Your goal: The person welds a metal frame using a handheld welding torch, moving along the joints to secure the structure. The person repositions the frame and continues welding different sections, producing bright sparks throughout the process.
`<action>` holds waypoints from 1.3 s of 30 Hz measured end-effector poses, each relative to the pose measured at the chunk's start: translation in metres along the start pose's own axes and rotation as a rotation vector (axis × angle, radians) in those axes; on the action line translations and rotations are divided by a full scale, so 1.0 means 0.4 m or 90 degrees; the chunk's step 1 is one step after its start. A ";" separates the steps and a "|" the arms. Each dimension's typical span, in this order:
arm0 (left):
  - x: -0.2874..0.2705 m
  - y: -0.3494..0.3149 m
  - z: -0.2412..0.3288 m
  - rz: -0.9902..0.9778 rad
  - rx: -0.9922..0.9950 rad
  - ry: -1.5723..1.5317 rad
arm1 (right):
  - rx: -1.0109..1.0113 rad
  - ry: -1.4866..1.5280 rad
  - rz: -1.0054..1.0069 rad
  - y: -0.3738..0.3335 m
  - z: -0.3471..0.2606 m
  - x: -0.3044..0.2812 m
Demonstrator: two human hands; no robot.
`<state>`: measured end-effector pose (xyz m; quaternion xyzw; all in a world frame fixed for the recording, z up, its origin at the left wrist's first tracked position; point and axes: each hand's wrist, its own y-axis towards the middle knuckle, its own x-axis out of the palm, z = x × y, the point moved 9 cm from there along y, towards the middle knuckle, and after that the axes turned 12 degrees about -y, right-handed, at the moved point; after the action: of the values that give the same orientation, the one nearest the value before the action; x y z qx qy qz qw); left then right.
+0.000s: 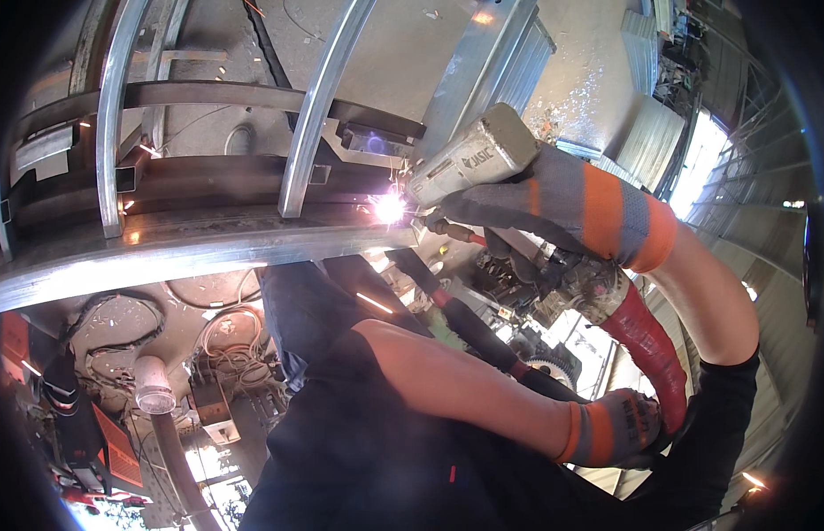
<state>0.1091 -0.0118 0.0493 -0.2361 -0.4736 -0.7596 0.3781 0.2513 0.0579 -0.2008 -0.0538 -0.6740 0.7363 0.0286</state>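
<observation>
Just off centre toward eleven o'clock, a white glare (pixel 390 209) washes out the spot between the steel frame (pixel 182 264) and the front of the pale boxy tool (pixel 483 152), so whether they touch cannot be made out. Toward two o'clock, the gloved right grip (pixel 562 199) is closed around the tool's underside, some fingers lost in shadow. Toward four o'clock, the left grip (pixel 616 429) curls against the lower end of a red sleeve (pixel 651 350); its fingertips are hidden, so how firmly it holds cannot be told. The sleeve's upper end runs into dark clutter beneath the right forearm. Toward eight o'clock, coiled cables (pixel 235 332) lie partly behind dark clothing, and an orange-red machine (pixel 120 447) fades into the black rim.
</observation>
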 end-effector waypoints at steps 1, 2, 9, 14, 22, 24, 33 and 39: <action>-0.001 0.005 0.002 0.002 0.001 0.036 | -0.012 -0.024 -0.002 -0.001 -0.004 -0.002; -0.007 0.007 0.004 0.017 0.005 0.013 | -0.024 -0.048 -0.004 -0.001 -0.006 -0.002; 0.008 0.019 -0.014 0.008 -0.024 -0.008 | -0.015 0.042 -0.015 0.006 0.025 0.004; -0.008 0.022 -0.002 0.078 0.015 -0.051 | -0.078 -0.025 0.011 0.002 -0.006 -0.005; -0.006 0.026 0.002 0.026 -0.004 -0.031 | -0.059 -0.006 0.009 -0.009 -0.023 -0.005; -0.016 0.023 0.012 0.045 0.007 -0.021 | -0.067 -0.006 0.001 -0.010 -0.021 -0.003; -0.010 0.020 0.017 0.061 0.002 -0.031 | -0.041 0.023 -0.013 -0.015 0.000 0.006; 0.017 0.020 0.012 0.059 0.017 -0.030 | -0.045 0.060 0.007 -0.026 -0.016 0.010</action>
<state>0.1115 -0.0120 0.0607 -0.2705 -0.4807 -0.7292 0.4050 0.2477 0.0657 -0.1913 -0.0930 -0.6969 0.7090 0.0544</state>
